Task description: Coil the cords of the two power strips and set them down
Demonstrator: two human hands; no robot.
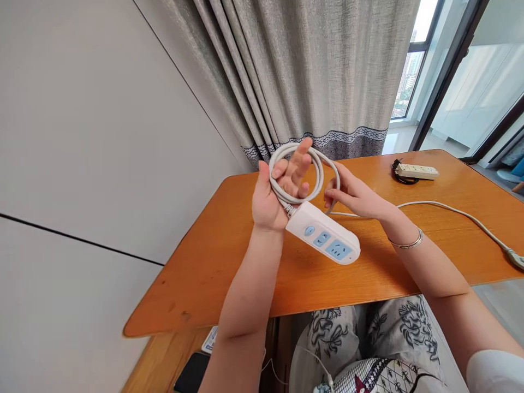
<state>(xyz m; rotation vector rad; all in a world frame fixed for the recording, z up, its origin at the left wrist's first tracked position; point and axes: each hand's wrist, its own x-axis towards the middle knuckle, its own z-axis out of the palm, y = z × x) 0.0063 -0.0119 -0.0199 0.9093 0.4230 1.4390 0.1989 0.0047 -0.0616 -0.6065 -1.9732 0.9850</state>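
Note:
A white power strip with pale blue sockets and a blue switch hangs tilted over the wooden table, just right of my left wrist. Its white cord is looped in a coil round the fingers of my left hand. That hand is raised palm up, fingers spread and partly curled through the loops, bearing the coil. My right hand has its thumb and fingers closed on the cord at the coil's right side. From there the loose cord runs right across the table to its plug at the edge.
A second, cream power strip with a black cord lies at the table's far right. A grey curtain hangs behind, and a white panel wall stands at left. A black flat object lies below the table's front edge.

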